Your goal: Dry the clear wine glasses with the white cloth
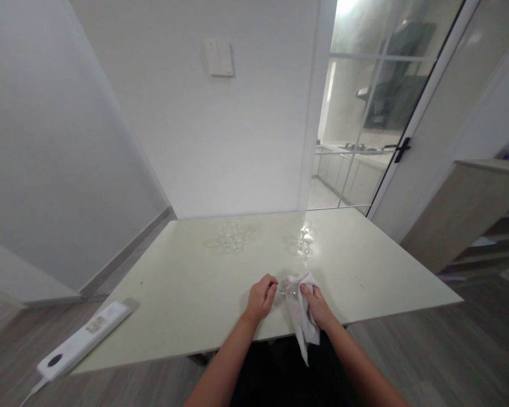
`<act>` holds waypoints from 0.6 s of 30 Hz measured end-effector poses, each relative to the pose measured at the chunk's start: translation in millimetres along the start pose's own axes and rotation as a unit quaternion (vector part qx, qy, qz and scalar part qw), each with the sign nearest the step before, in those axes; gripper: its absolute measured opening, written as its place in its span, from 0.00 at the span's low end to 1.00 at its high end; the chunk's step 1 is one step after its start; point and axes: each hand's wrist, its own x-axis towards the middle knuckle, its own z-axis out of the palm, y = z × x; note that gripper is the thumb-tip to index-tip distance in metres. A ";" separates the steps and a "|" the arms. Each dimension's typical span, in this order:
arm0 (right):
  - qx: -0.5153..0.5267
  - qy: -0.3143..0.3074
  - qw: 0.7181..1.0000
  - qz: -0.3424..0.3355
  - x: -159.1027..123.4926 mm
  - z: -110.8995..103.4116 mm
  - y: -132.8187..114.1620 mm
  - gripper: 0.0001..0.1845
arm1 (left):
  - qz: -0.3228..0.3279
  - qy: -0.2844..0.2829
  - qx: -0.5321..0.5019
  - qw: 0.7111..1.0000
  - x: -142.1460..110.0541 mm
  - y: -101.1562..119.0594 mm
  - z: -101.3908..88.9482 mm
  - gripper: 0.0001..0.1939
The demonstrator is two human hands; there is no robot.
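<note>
Near the front edge of the table, a small clear stemmed glass (293,290) is held sideways between my two hands. My left hand (262,297) has its fingers curled in a pinch at the glass's stem end; the exact contact is hard to make out. With my right hand (316,305) I grip a white cloth (299,316), thumb on top, wrapped around the bowl of the glass. The cloth's lower end hangs over the table edge. Farther back stand several clear glasses, one group of glasses (230,236) at the left and another group (305,237) at the right.
The pale table (186,305) reaches back to the wall. A white power strip (87,338) with a cord lies across its front left corner. Behind to the right are a glazed door (360,113) with a black handle and a wooden shelf unit (470,209).
</note>
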 end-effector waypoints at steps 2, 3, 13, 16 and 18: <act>-0.010 -0.016 1.000 -0.019 -2.0 1.3 -2.4 0.26 | -0.015 0.003 -0.007 1.000 2.2 -1.1 -0.9 0.15; -0.016 -0.020 0.999 -0.026 -2.8 1.8 -3.6 0.26 | -0.021 0.005 -0.011 1.000 3.2 -1.4 -1.2 0.15; -0.036 -0.025 0.999 -0.031 -3.4 2.4 -5.8 0.26 | -0.042 -0.001 -0.022 0.999 5.1 -1.4 0.6 0.15; -0.046 -0.027 0.998 -0.035 -2.9 2.6 -5.9 0.27 | -0.048 0.010 -0.022 0.999 5.2 -2.1 2.1 0.16; -0.051 -0.030 0.998 -0.038 -2.1 2.4 -5.0 0.28 | -0.049 0.014 -0.025 0.998 5.2 -2.9 3.0 0.16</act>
